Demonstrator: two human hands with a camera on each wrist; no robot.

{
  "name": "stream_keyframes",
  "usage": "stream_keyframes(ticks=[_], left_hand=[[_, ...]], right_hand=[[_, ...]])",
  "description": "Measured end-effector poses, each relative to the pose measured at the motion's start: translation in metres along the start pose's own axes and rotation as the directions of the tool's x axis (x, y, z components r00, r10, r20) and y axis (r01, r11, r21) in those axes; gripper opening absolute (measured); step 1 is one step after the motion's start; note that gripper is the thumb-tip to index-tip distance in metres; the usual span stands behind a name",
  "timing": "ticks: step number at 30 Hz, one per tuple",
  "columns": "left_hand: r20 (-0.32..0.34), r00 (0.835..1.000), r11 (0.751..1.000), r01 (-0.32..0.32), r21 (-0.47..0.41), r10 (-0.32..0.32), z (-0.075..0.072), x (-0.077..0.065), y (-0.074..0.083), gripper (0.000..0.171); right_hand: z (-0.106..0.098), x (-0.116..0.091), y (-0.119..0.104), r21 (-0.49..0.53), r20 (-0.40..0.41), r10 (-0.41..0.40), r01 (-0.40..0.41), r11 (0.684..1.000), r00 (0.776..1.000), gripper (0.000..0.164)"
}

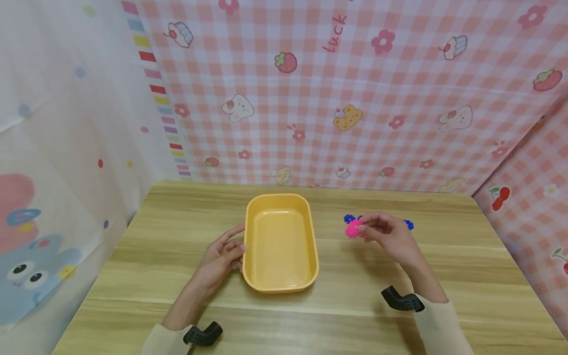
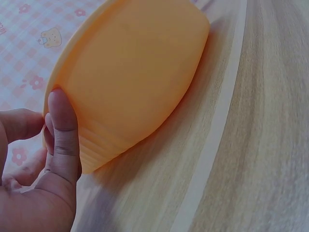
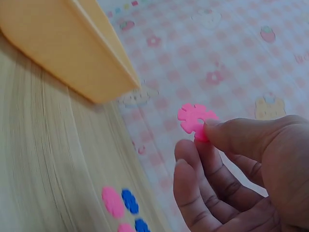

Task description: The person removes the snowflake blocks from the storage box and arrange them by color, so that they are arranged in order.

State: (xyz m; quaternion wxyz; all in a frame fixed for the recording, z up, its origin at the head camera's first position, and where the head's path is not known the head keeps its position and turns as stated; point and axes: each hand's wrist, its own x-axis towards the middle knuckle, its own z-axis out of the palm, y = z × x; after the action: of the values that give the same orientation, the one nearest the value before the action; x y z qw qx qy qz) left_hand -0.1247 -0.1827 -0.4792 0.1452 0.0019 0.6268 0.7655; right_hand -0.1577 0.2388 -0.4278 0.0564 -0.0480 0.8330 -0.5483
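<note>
A yellow rectangular plastic tray (image 1: 280, 283) with rounded corners stands on the wooden table. Along its left side, my left hand (image 1: 222, 254) holds the rim, its fingertips against the outer wall (image 2: 140, 72). My right hand (image 1: 395, 239) is raised to the right of the tray. Between thumb and fingers it pinches a pink flower-shaped plastic disc (image 3: 190, 118), notched round the edge. Below in the right wrist view lie another pink disc (image 3: 113, 202) and a blue disc (image 3: 130, 201). The right hand partly hides the pieces behind it in the head view.
Beside the right hand, blue discs (image 1: 349, 218) show on the table (image 1: 155, 256). A pink checked cloth (image 1: 310, 98) hangs behind the table's far edge. White printed cloth (image 1: 80, 123) hangs at the left. Each sleeve carries a black wrist mount (image 1: 203, 335).
</note>
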Motion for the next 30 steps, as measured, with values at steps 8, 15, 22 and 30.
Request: stream_keyframes(ticks=[8, 15, 22, 30], left_hand=[[-0.003, 1.000, 1.000, 0.011, 0.001, -0.011, 0.002, 0.000, 0.002, 0.061], [-0.009, 1.000, 1.000, 0.010, 0.002, -0.010, 0.001, -0.001, 0.002, 0.060], [-0.001, 1.000, 1.000, 0.012, -0.003, -0.012, 0.001, 0.000, 0.000, 0.060], [-0.004, 1.000, 1.000, 0.005, 0.002, -0.005, 0.001, 0.001, 0.001, 0.060]], right_hand=[[-0.029, -0.006, 0.022, -0.041, -0.057, 0.034, -0.037, 0.998, 0.998, 0.035], [-0.051, -0.012, 0.042, -0.113, -0.104, 0.076, -0.088, 0.990, 0.992, 0.039], [-0.067, -0.020, 0.063, -0.172, -0.168, 0.111, -0.140, 0.975, 0.979, 0.044], [-0.085, -0.021, 0.084, -0.158, -0.245, 0.193, -0.236, 0.959, 0.950, 0.045]])
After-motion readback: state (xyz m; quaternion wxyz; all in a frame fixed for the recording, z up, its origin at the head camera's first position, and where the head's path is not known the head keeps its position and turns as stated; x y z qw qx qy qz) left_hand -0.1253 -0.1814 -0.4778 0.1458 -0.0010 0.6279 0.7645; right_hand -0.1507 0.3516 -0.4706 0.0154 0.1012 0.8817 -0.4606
